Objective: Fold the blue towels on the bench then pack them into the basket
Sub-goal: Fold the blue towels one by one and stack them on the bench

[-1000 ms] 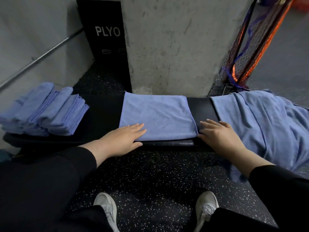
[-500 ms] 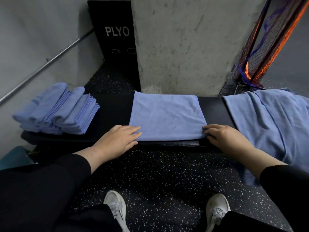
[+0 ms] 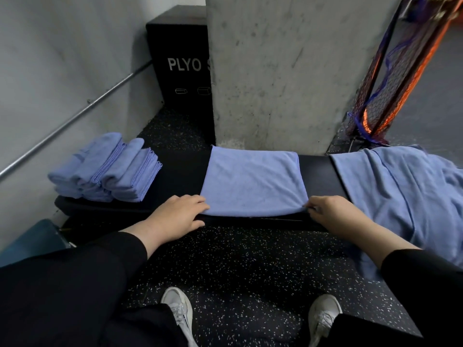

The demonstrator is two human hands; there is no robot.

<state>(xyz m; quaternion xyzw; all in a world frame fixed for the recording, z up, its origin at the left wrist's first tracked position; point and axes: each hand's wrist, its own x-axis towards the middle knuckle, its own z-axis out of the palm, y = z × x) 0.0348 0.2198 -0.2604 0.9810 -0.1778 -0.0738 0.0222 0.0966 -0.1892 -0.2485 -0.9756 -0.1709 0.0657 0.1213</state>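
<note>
A blue towel [image 3: 253,182], folded into a flat rectangle, lies across the middle of the black bench [image 3: 180,171]. My left hand [image 3: 175,216] grips its near left corner, fingers curled over the edge. My right hand [image 3: 330,212] pinches its near right corner. A stack of folded blue towels [image 3: 107,171] sits at the bench's left end. A pile of unfolded blue towels [image 3: 400,194] drapes over the right end. A teal object [image 3: 32,236] at the lower left may be the basket; only part of it shows.
A concrete pillar [image 3: 270,71] rises right behind the bench. A black PLYO box [image 3: 180,63] stands behind it on the left, beside a wall rail [image 3: 75,121]. An orange and blue net [image 3: 390,78] hangs at the right. My shoes [image 3: 178,314] stand on speckled floor.
Both hands slid from lying flat on the bench to the towel's near corners and now hold them. The camera view shifted left and up slightly.
</note>
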